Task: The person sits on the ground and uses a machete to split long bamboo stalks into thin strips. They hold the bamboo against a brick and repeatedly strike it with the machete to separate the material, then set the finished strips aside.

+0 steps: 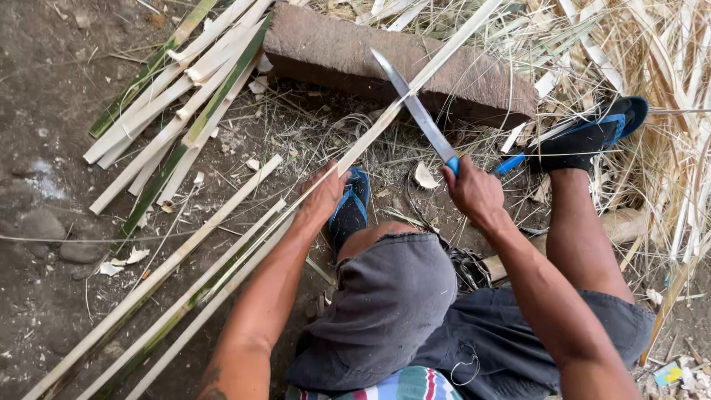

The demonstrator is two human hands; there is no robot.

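My left hand [324, 194] grips a long pale bamboo strip [437, 63] that runs from my knee up across a wooden block [326, 44]. My right hand [472, 189] holds a long knife [415, 107] by its blue handle. The blade crosses the strip above the block's near edge and touches it. I sit low with my knees bent, in grey shorts. Both feet wear blue sandals with dark straps [349, 207], [592, 133].
A pile of split bamboo strips [174, 96], green and pale, lies on the dirt at upper left. More long strips [159, 296] run diagonally past my left arm. Dry shavings and husk [652, 67] cover the ground at upper right. Stones [78, 252] lie at left.
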